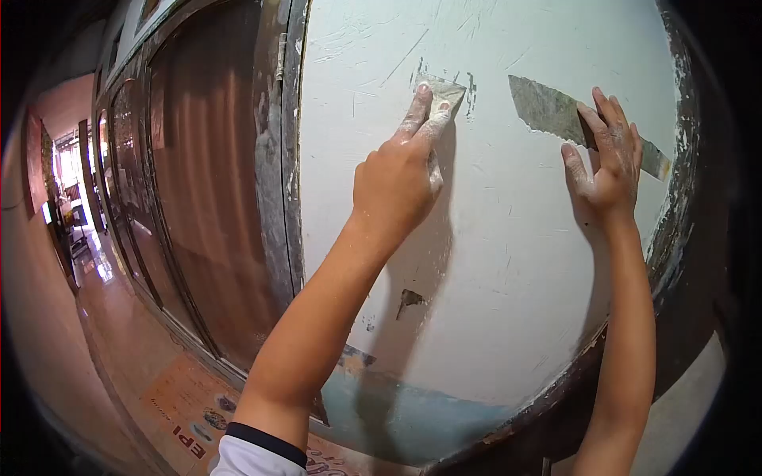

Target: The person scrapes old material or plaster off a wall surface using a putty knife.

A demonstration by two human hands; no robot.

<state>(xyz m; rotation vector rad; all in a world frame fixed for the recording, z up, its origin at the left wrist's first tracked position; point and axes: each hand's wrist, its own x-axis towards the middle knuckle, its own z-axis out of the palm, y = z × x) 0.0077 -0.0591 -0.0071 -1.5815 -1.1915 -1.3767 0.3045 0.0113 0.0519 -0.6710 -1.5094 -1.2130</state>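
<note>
The left hand (pixel 397 178) is pressing a small, flat metal scraper blade (pixel 443 94), caked in white filler, against a scuffed white plastered wall (pixel 508 262) in the upper middle of the frame. Two of its fingers (pixel 418 111) are lying straight along the back of the blade and pinning it flat. The other fingers are curling closed, and any handle is hidden behind the palm. The blade is pointing up and to the right, its long axis roughly following the line of the forearm.

The right hand (pixel 607 159) is resting on the wall in the upper right of the frame, fingers spread wide and gripping nothing. Its fingertips are overlapping a long grey strip of bare render (pixel 548 111) where the paint is missing. This grey strip is slanting from upper left down to lower right. Its upper-left end is lying just to the right of the blade's tip, with a narrow band of white paint between them. The tool hand is therefore the nearer one to that end, while the open hand is covering the strip's middle.

Lower down, a small dark chip (pixel 409 300) is showing in the paint above a pale blue band (pixel 413 412). A dark weathered frame (pixel 278 159) and brown wooden panels (pixel 206 174) are filling the left of the frame.
</note>
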